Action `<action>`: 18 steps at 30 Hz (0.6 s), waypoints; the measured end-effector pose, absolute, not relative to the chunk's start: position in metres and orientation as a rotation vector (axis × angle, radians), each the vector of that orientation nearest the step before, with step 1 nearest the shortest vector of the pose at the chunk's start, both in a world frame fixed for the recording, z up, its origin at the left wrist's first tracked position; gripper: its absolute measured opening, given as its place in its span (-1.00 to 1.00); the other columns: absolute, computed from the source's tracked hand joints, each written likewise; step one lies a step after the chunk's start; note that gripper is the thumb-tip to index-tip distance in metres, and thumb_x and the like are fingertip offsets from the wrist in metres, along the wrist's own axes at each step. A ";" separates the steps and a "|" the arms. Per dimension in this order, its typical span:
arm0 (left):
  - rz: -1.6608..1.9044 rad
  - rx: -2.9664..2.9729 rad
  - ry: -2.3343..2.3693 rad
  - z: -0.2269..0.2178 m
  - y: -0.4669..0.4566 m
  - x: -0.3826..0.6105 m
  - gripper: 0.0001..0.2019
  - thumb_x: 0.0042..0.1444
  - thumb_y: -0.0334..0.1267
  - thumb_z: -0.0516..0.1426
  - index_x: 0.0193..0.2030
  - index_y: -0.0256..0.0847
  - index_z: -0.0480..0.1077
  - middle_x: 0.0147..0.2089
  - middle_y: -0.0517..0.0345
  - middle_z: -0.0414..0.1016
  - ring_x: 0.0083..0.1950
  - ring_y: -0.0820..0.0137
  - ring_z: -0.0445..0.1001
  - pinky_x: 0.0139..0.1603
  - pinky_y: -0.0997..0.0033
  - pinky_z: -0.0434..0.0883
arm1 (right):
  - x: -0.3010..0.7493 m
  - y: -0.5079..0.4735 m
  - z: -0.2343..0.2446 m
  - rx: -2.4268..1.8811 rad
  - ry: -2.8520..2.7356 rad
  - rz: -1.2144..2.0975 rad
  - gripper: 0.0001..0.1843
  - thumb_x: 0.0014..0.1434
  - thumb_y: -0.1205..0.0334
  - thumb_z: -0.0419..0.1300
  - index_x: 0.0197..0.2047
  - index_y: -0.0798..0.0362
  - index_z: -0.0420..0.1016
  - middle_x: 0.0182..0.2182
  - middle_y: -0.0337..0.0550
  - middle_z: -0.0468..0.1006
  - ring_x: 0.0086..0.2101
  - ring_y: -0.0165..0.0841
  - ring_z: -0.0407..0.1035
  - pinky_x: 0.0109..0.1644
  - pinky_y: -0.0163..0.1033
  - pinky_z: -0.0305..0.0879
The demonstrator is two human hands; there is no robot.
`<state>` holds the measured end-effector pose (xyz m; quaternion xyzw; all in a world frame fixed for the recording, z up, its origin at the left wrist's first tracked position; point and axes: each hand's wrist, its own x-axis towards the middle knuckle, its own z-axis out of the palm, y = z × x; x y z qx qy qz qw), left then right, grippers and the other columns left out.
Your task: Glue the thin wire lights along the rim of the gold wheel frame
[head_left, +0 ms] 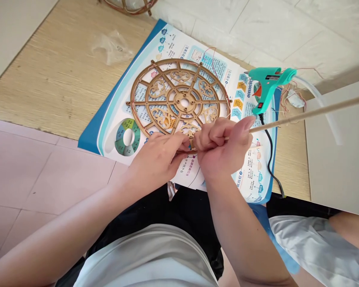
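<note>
A gold, wheel-shaped ornamental frame [184, 88] with spokes and scrollwork lies flat on a printed poster [113, 115]. My left hand [164, 153] pinches the frame's near rim between thumb and fingers. Close beside it, my right hand [223, 145] is closed around a thin wooden stick [305, 114], which runs out to the upper right. The stick's lower end is hidden by my fingers at the rim. Thin red wire runs along parts of the rim.
A teal glue gun [269, 88] with a glue stick [323, 103] in its back rests right of the frame, its black cord [271, 145] trailing forward. Loose wires [284, 101] lie behind it. Clear plastic [115, 48] and part of another wheel frame [128, 8] are farther back. Another person's leg [314, 243] shows at right.
</note>
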<state>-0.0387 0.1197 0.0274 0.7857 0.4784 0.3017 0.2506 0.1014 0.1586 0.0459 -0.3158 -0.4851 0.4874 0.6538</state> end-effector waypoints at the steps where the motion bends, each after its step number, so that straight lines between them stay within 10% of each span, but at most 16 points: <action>1: 0.828 2.140 1.300 0.027 0.120 -0.039 -0.82 0.30 -0.45 0.23 -0.02 -0.16 0.40 -0.06 0.25 0.71 -0.03 0.28 0.65 0.01 0.30 0.37 | 0.103 0.157 0.047 -0.725 -1.132 1.116 -0.20 0.30 -0.33 0.26 -0.60 -0.01 -0.10 -0.64 -0.42 -0.24 -0.66 -0.55 -0.32 -0.61 -0.25 -0.26; 6: 0.828 2.215 1.228 0.024 0.120 -0.040 -0.84 0.38 -0.39 0.17 0.03 -0.15 0.51 -0.05 0.22 0.70 -0.04 0.25 0.63 0.01 0.23 0.38 | 0.114 0.154 0.049 -0.710 -1.315 1.247 -0.30 0.37 -0.44 -0.03 -0.51 -0.04 0.05 -0.61 -0.36 -0.10 -0.60 -0.44 -0.15 -0.51 -0.21 -0.11; 18: 0.958 2.355 1.144 0.015 0.121 -0.043 -0.83 0.38 -0.39 0.19 -0.12 -0.16 0.65 -0.04 0.12 0.67 -0.01 0.27 0.61 0.01 0.21 0.42 | 0.121 0.150 0.047 -0.685 -1.239 1.294 -0.29 0.40 -0.39 -0.01 -0.56 -0.01 0.09 -0.62 -0.33 -0.07 -0.61 -0.44 -0.15 -0.48 -0.19 -0.06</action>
